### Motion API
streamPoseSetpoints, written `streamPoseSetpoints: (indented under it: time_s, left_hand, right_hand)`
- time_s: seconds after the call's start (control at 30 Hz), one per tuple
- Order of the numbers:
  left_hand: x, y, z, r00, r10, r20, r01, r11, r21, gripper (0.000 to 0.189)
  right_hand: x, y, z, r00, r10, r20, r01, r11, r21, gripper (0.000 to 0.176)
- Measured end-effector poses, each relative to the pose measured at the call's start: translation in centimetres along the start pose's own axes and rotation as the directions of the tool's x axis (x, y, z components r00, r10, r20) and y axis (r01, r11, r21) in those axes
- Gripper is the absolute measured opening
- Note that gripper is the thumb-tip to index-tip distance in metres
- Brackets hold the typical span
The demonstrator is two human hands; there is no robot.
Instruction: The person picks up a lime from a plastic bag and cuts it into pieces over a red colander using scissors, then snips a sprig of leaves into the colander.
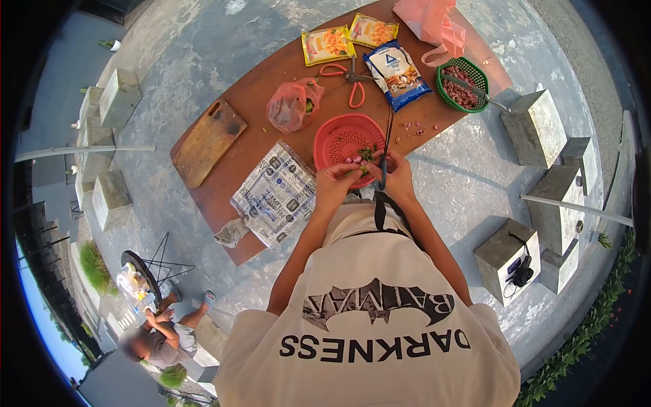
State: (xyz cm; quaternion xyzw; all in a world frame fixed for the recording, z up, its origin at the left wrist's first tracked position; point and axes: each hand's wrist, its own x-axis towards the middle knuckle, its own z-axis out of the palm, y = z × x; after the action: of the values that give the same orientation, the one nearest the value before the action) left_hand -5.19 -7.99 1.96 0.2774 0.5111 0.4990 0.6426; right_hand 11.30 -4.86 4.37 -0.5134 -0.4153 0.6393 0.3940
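My left hand (333,184) is at the near rim of a red plastic basket (339,127), its fingers pinched on something too small to make out. Close on its right, my right hand (395,178) has its fingers closed near a dark strap or handle (382,173); what it holds is hidden. Small purple shallots (354,160) and green leafy bits (367,153) lie in the basket beside my fingertips. Right of the basket, loose reddish pieces (412,129) are scattered on the brown table (258,81).
A wooden board (209,142), printed bag (278,197), red plastic bag (293,106), red-handled scissors (352,80), yellow packets (327,45), blue-white packet (397,73), and green basket (463,84) are on the table. Concrete blocks (536,129) stand right. Another person (166,339) sits lower left.
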Motion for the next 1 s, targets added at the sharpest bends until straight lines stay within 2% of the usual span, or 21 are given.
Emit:
streamPoseSetpoints:
  time_s: [0.03, 0.17, 0.27, 0.37, 0.43, 0.47, 0.53, 0.63, 0.87, 0.93, 0.97, 1.0]
  left_hand:
    - [-0.1, 0.1, 0.1, 0.998, 0.054, 0.019, -0.055, 0.998, 0.041, 0.021]
    - [-0.3, 0.5, 0.5, 0.995, 0.096, 0.035, -0.099, 0.993, 0.063, 0.023]
    - [-0.2, 0.5, 0.5, 0.990, 0.130, 0.054, -0.135, 0.987, 0.091, 0.022]
    - [-0.1, 0.6, 0.2, 0.997, 0.044, 0.060, -0.047, 0.998, 0.050, 0.020]
    - [-0.3, 1.3, 0.4, 0.986, -0.092, 0.140, 0.099, 0.994, -0.042, 0.019]
    - [-0.2, 1.3, 0.0, 0.986, -0.093, 0.140, 0.100, 0.994, -0.043, 0.019]
    - [-0.1, 1.5, -0.6, 0.973, -0.131, 0.190, 0.068, 0.948, 0.309, 0.019]
    - [-0.6, 2.2, -0.5, 0.968, -0.175, 0.177, 0.106, 0.934, 0.341, 0.020]
    - [-0.5, -0.3, -1.2, 0.985, -0.151, 0.084, 0.137, 0.979, 0.150, 0.018]
    - [-0.7, 0.3, -1.0, 0.966, -0.237, 0.101, 0.227, 0.968, 0.104, 0.015]
    - [-0.7, 0.5, -1.0, 0.967, -0.236, 0.100, 0.226, 0.969, 0.103, 0.015]
    - [-0.6, 0.7, -1.1, 0.945, -0.298, 0.135, 0.303, 0.953, -0.017, 0.013]
  right_hand:
    - [-0.1, -0.3, 0.1, 1.000, -0.026, 0.012, 0.026, 1.000, -0.014, 0.025]
    - [-0.4, -0.8, 0.1, 1.000, -0.004, 0.021, 0.006, 0.998, -0.061, 0.026]
    - [-0.1, 0.1, -0.2, 0.998, -0.055, 0.040, 0.057, 0.997, -0.050, 0.027]
    - [-0.1, 0.0, -0.4, 0.999, -0.026, 0.046, 0.028, 0.998, -0.049, 0.028]
    - [-0.1, 0.0, -0.4, 0.997, -0.051, 0.049, 0.053, 0.997, -0.048, 0.029]
    - [-0.2, 0.2, -0.5, 0.998, -0.049, 0.050, 0.052, 0.997, -0.048, 0.029]
    - [-0.2, 0.4, -0.6, 0.997, -0.033, 0.069, 0.036, 0.999, -0.039, 0.030]
    - [-0.5, 0.4, -0.4, 0.996, -0.017, 0.084, 0.020, 0.999, -0.031, 0.031]
    - [-0.6, -0.3, 0.0, 0.995, 0.036, 0.096, -0.035, 0.999, -0.012, 0.030]
    - [-0.5, -0.2, -0.1, 0.995, 0.014, 0.103, -0.011, 1.000, -0.029, 0.029]
    - [-0.5, -0.1, -0.2, 0.994, 0.015, 0.105, -0.012, 0.999, -0.031, 0.029]
    - [-0.6, -0.4, -0.2, 0.993, 0.026, 0.119, -0.026, 1.000, -0.005, 0.029]
